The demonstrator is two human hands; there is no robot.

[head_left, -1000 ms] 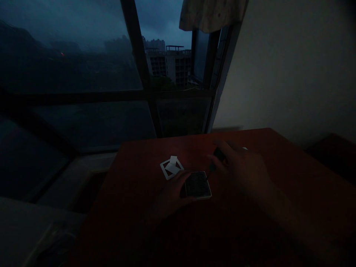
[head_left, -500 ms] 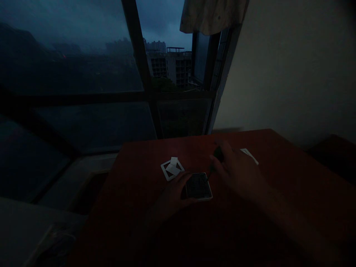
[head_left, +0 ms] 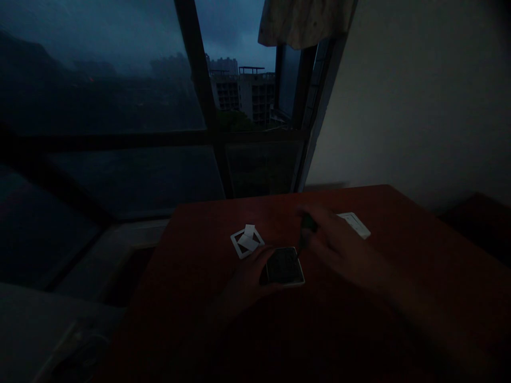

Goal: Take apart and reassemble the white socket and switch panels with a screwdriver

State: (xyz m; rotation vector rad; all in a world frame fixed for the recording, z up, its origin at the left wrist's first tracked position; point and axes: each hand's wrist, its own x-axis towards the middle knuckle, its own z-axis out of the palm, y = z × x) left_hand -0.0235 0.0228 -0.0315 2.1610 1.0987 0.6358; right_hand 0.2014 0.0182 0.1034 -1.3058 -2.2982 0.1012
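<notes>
The room is very dark. My left hand (head_left: pixel 248 277) grips the left side of a small square device (head_left: pixel 284 266) with a dark face and pale rim, lying on the reddish-brown table (head_left: pixel 199 308). My right hand (head_left: pixel 334 243) is closed around a thin dark-handled tool (head_left: pixel 306 230) whose tip points down at the device's top right corner. A white square frame (head_left: pixel 247 241) with a small white piece on it lies just left of the device. A white rectangular plate (head_left: pixel 355 224) shows behind my right hand.
A big window (head_left: pixel 120 106) with dark frames fills the far side, with buildings outside. A pale curtain (head_left: pixel 303 21) hangs at the top. A plain wall (head_left: pixel 419 96) stands on the right. A low ledge (head_left: pixel 91 260) runs left of the table.
My right hand has shifted slightly left and down along the device's corner, uncovering more of the white plate behind it. My left hand and the device stay put.
</notes>
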